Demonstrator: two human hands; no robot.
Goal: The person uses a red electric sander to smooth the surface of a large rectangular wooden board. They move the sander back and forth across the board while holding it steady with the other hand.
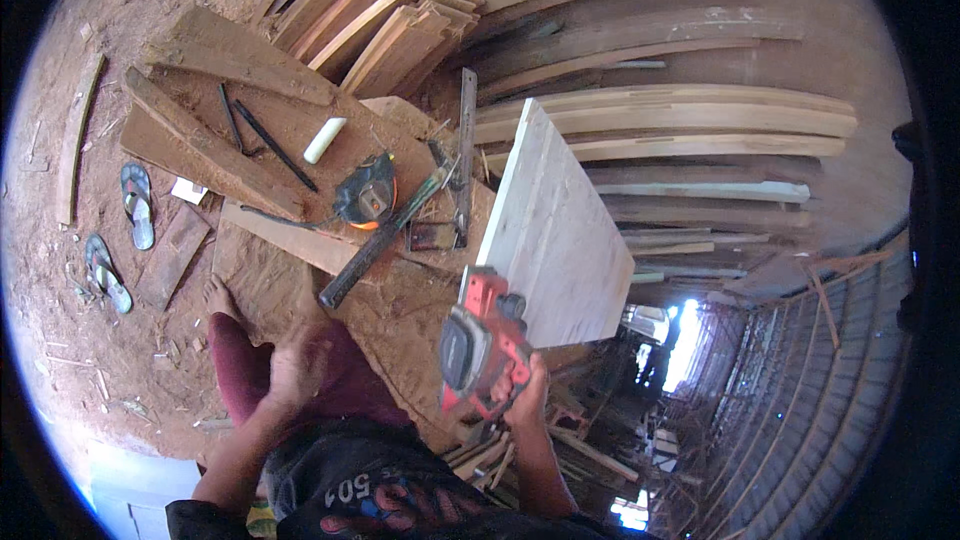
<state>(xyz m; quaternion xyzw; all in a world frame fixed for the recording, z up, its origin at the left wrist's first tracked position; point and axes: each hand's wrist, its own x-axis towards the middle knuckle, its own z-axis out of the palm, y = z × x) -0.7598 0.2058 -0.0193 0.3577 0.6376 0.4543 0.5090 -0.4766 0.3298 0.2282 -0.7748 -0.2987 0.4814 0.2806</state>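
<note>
A red and black electric hand planer [492, 335] is gripped by its handle in my right hand [528, 392]. The planer overlaps the near left edge of a pale wooden board [560, 230]; whether it touches the wood I cannot tell. That board stands tilted up from the sawdust-covered work surface. My left hand [298, 355] hangs over my bent leg in dark red trousers, apart from the board. Its fingers are smeared by motion, and I see no object in it.
On the sawdusty bench lie a tape measure [366, 195], a hammer [385, 235], a metal square [466, 155], a white stick [325, 140] and black rods [270, 145]. Stacked planks [660, 120] line the far side. Sandals [137, 205] rest on the floor at left.
</note>
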